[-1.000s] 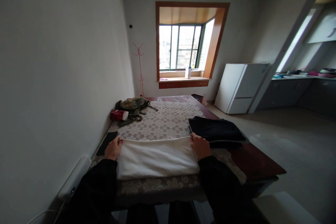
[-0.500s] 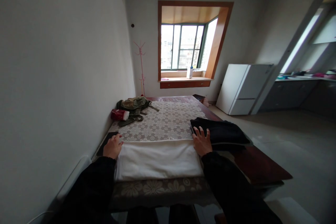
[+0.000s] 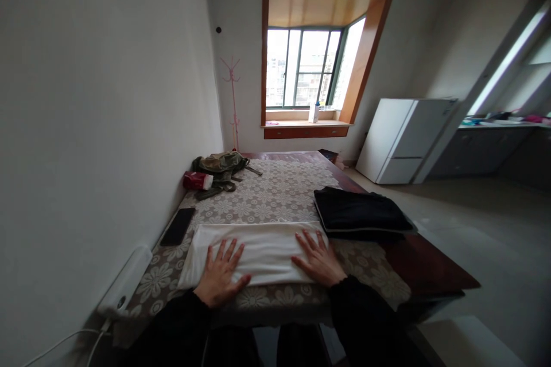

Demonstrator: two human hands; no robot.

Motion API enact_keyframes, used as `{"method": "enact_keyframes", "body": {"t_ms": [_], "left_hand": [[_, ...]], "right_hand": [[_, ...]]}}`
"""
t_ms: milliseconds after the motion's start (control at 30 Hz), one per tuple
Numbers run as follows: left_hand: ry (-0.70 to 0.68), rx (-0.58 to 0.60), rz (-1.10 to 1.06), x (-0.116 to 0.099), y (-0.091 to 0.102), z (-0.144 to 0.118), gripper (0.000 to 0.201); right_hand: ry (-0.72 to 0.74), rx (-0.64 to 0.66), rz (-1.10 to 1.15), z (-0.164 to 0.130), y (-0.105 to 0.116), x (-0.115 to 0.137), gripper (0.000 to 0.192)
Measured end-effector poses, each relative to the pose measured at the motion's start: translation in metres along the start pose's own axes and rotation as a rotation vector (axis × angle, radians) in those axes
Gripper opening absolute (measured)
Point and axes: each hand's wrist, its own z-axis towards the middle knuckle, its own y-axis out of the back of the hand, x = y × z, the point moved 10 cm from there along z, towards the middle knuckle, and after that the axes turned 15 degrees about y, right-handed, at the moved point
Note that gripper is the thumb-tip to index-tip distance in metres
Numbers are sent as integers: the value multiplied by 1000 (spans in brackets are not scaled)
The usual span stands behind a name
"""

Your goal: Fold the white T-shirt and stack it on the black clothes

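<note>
On the bench, left hand (image 3: 221, 275) and right hand (image 3: 317, 256) press flat, fingers spread, gripping nothing, on the folded white cloth (image 3: 262, 243)

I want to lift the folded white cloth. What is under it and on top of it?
Both hands, left hand and right hand, lie flat on the folded white cloth. A floral lace tablecloth shows around it; anything beneath is hidden.

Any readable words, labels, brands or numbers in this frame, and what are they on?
None can be read.
Red pack by the olive bag: any printing is too blurred.
Bottle on the window sill: label too small.
Folded white cloth under both hands: no text visible.
</note>
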Motion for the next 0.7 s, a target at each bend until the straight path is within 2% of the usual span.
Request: {"method": "enact_keyframes", "body": {"t_ms": [67,133,200,300,367,433,567,700], "left_hand": [[18,31,24,7,-1,-1,82],[32,37,39,4,-1,3,80],[29,11,42,-11,-1,14,71],[-14,-43,33,-49,-2,37,59],[-22,-76,32,-70,-5,51,58],[-15,-103,35,-79,-8,58,58],[3,-131,46,-71,-12,58,59],[85,-149,67,-37,-6,52,59]], "right_hand": [[-56,22,-13,-3,-1,-13,70],[-82,45,-28,2,4,-10,69],[-21,16,-27,19,16,13,63],[161,-65,73,54,29,68,54],[193,-53,145,73,22,93,55],[176,-31,171,82,10,104,57],[119,8,161,78,-9,92,60],[-26,33,80,62,-13,50,63]]}}
